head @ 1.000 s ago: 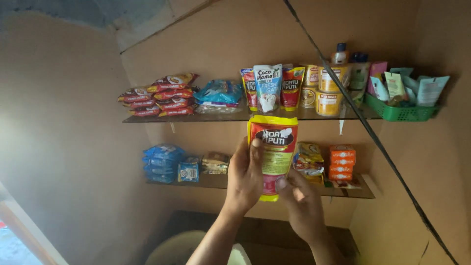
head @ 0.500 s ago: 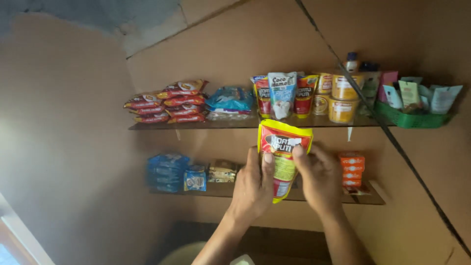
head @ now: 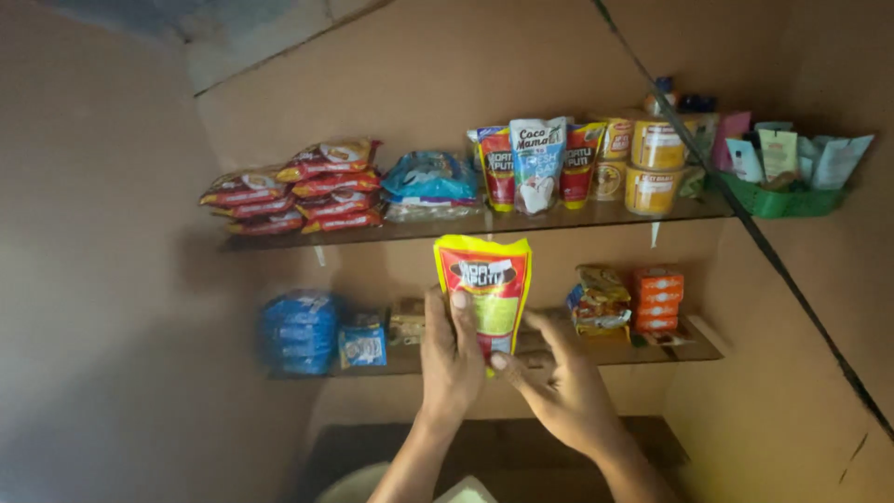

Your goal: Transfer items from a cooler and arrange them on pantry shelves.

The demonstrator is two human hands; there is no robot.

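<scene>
I hold a yellow and red stand-up pouch [head: 485, 287] upright in front of the lower shelf [head: 521, 356]. My left hand [head: 450, 359] grips its left side, thumb across the front. My right hand [head: 559, 387] is at its lower right, fingers spread and blurred, thumb tip touching the pouch's bottom edge. Similar red pouches [head: 496, 168] and a white pouch [head: 535, 163] stand on the upper shelf [head: 419, 228] above.
Stacked red packets [head: 298, 196] and a blue bag [head: 430, 182] lie on the upper shelf, with yellow tubs [head: 656, 163] and a green basket [head: 787, 200] of sachets at right. The lower shelf carries blue packs [head: 298, 331], yellow packets [head: 598, 298] and orange boxes [head: 657, 298]. A dark cable [head: 745, 224] crosses diagonally.
The pouch has come down and a little left. My right hand has slid from its right side to its lower right corner and opened its fingers.
</scene>
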